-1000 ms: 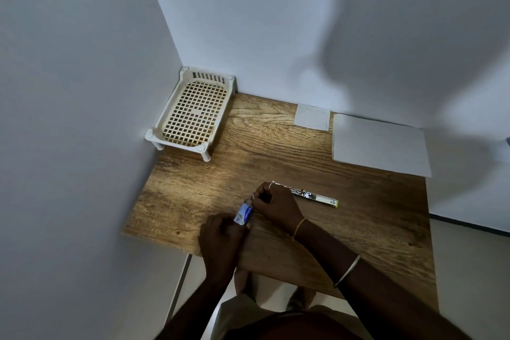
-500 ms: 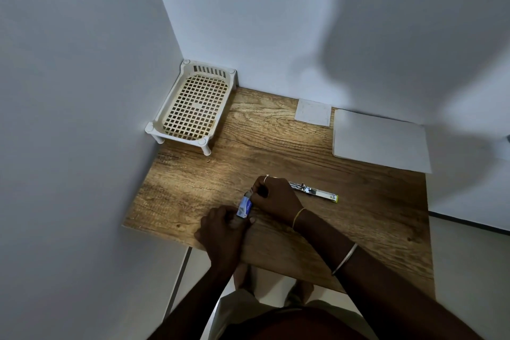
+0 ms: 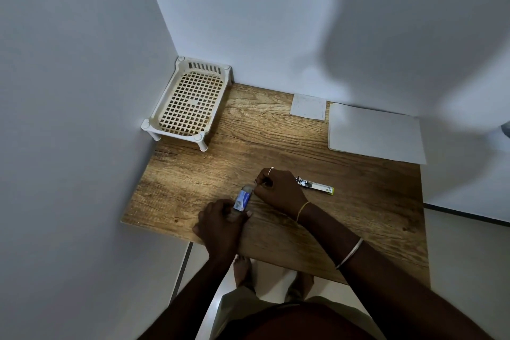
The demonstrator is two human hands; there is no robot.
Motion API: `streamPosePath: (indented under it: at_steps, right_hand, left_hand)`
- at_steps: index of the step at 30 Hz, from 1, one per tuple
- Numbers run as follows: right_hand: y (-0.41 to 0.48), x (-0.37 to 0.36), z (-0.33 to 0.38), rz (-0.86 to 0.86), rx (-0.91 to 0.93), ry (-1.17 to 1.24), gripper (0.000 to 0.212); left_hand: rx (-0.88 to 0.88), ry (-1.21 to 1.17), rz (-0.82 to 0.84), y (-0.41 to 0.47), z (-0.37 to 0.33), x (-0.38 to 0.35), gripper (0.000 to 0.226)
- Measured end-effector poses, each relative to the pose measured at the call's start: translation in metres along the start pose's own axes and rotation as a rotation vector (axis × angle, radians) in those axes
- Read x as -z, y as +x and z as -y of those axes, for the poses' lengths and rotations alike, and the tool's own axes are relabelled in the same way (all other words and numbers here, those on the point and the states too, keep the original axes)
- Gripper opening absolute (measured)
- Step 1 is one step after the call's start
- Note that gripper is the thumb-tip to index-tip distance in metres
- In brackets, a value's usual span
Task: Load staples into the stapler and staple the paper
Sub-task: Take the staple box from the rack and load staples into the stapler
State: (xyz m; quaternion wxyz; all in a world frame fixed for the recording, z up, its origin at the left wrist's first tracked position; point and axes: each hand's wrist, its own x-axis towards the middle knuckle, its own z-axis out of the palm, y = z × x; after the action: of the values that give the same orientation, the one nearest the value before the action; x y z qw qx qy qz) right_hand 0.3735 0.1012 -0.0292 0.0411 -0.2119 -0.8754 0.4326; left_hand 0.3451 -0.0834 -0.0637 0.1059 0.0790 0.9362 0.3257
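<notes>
Staple box (image 3: 242, 199) between both hands' grip

The right hand (image 3: 278, 190) has crept a little away from the left hand (image 3: 220, 225), so more of the blue staple box (image 3: 242, 199) now shows between the two sets of fingers. Its far end, pale and greyish, now pokes out at the right fingertips (image 3: 259, 183). More of the stapler (image 3: 314, 186) shows beyond the right knuckles than a second ago.
</notes>
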Motion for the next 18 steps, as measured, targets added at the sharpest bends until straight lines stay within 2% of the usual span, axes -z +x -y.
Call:
streamPosePath:
  at_steps: [6,8,12,15,18]
  right_hand:
    - [-0.011,0.009,-0.003,-0.016,-0.008,0.012,0.005]
    - [-0.016,0.014,-0.005,-0.030,-0.005,0.030,0.004]
    - [-0.029,0.024,-0.008,0.010,-0.003,0.081,0.004]
    - [-0.036,0.032,-0.012,0.075,-0.035,0.175,0.006]
    - [-0.041,0.043,-0.017,0.120,-0.085,0.353,0.007]
  left_hand:
    - [0.033,-0.043,0.036,-0.003,-0.003,0.005,0.058]
    - [0.037,-0.074,0.010,-0.004,-0.007,0.010,0.056]
    - [-0.196,-0.227,-0.014,0.000,-0.024,0.015,0.032]
    - [-0.450,-0.332,0.164,0.007,-0.045,0.014,0.043]
    - [-0.543,-0.353,0.289,0.013,-0.064,0.008,0.043]
